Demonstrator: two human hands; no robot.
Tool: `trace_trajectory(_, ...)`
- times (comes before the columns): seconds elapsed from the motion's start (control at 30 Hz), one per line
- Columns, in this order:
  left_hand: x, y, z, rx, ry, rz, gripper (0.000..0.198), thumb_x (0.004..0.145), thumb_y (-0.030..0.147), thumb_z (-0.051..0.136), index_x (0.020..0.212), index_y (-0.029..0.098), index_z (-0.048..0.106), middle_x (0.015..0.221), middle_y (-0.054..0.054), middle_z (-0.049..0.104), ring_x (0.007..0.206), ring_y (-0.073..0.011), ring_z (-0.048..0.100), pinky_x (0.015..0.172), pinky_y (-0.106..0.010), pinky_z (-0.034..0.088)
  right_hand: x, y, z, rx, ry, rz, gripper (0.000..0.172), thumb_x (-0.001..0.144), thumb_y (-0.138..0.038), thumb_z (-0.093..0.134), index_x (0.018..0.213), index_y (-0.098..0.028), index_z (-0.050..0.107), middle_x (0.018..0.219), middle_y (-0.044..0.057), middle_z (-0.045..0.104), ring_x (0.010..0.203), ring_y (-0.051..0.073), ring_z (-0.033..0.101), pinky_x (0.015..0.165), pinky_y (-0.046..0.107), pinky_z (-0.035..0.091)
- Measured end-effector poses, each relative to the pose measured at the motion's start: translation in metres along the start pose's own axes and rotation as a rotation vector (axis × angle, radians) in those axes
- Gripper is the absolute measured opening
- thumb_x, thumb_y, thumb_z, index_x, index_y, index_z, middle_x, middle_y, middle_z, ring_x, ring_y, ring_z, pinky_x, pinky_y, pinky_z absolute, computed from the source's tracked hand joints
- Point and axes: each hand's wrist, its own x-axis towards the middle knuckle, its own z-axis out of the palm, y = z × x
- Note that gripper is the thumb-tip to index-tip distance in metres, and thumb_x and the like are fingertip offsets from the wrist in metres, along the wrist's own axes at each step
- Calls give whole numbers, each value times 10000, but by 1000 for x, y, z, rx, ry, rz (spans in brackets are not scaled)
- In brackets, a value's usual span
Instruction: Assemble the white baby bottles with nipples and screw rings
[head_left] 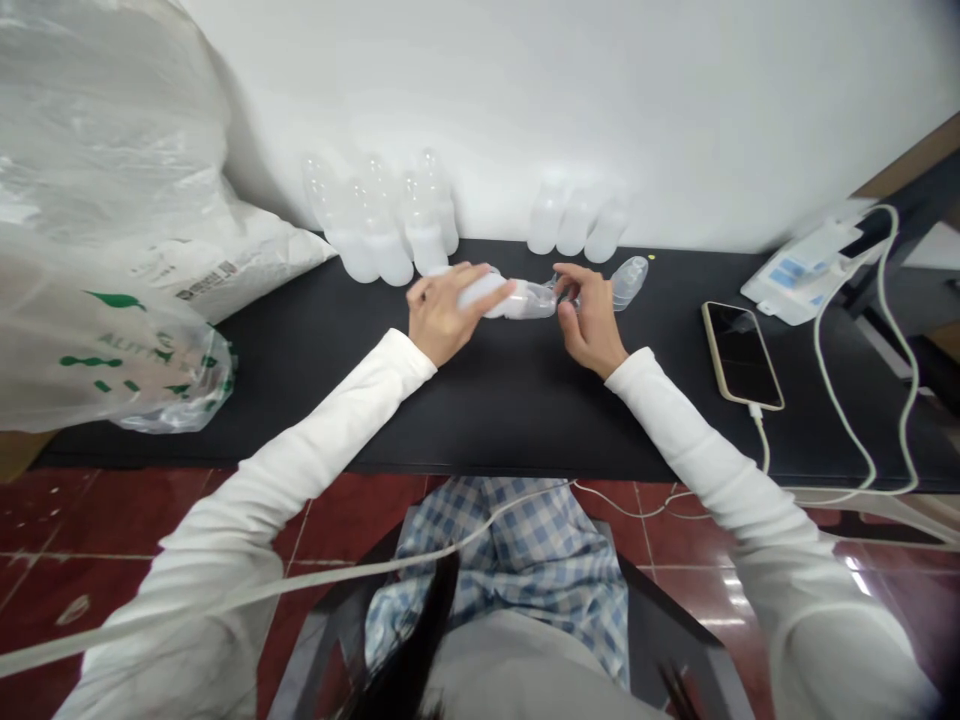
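Observation:
My left hand (442, 308) is wrapped round a translucent white bottle (491, 295), held on its side just over the dark table. A clear domed cap (534, 300) covers the bottle's right end. At the tip of that cap, the thumb and fingers of my right hand (589, 315) are curled, with clear plastic between them; the exact contact is hard to see. Just beyond my right hand a loose clear cap (630, 282) lies on the table. Behind my left hand stand several white bottles with clear domed caps (379, 225).
Three uncapped white bottles (576, 220) stand against the wall. Large plastic bags (112, 330) fill the left side. To the right lie a phone (742, 355) on a charging cable and a white box (802, 270) with looped white cable (829, 370). Another cable crosses my lap.

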Motion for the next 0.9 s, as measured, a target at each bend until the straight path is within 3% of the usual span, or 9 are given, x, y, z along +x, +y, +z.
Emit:
trace_trajectory(0.13, 4, 18, 11, -54, -60, 57, 377, 995, 341, 499, 1328, 479, 610, 1349, 0, 696, 1371, -264, 588, 1138, -476, 394, 1, -10, 8, 206, 6, 32, 511, 1006, -607, 327, 1199, -198, 565, 1037, 103, 673, 864, 229, 629, 816, 395, 508)
trace_trajectory(0.27, 11, 24, 16, -49, -81, 110, 461, 1009, 368, 439, 1459, 332, 537, 1436, -63, 649, 1389, -280, 570, 1151, -450, 401, 6, -14, 9, 334, 128, 253, 508, 983, -690, 357, 940, -230, 568, 805, 26, 639, 685, 170, 581, 666, 331, 501)
trace_trajectory(0.43, 22, 21, 21, 9, -142, 290, 552, 1008, 488, 411, 1472, 217, 538, 1429, -131, 647, 1318, -314, 614, 1111, -460, 442, 12, -7, 2, 290, 249, 304, 569, 963, -734, 349, 732, -239, 511, 672, 17, 546, 658, 177, 545, 648, 346, 501)
trace_trajectory(0.57, 26, 16, 23, 54, -218, 343, 679, 971, 643, 432, 1451, 182, 569, 1326, -167, 702, 1141, -322, 695, 987, -440, 521, 11, 0, -4, 226, 162, 279, 607, 962, -743, 333, 725, -233, 562, 651, 32, 566, 623, 185, 548, 643, 362, 500)
trace_trajectory(0.73, 26, 9, 22, -14, -221, 422, 709, 950, 658, 493, 1451, 160, 558, 1293, -164, 717, 1107, -294, 710, 997, -431, 549, 5, 8, -3, 182, 68, 229, 625, 958, -748, 356, 817, -209, 640, 692, 36, 646, 601, 170, 588, 637, 330, 503)
trace_trajectory(0.9, 21, -4, 20, -163, -231, 422, 692, 931, 634, 553, 1435, 161, 561, 1300, -143, 723, 1128, -260, 722, 982, -380, 575, 4, 23, -5, 191, -34, -101, 576, 931, -711, 505, 1135, -199, 674, 1017, 85, 754, 852, 212, 711, 757, 341, 571)
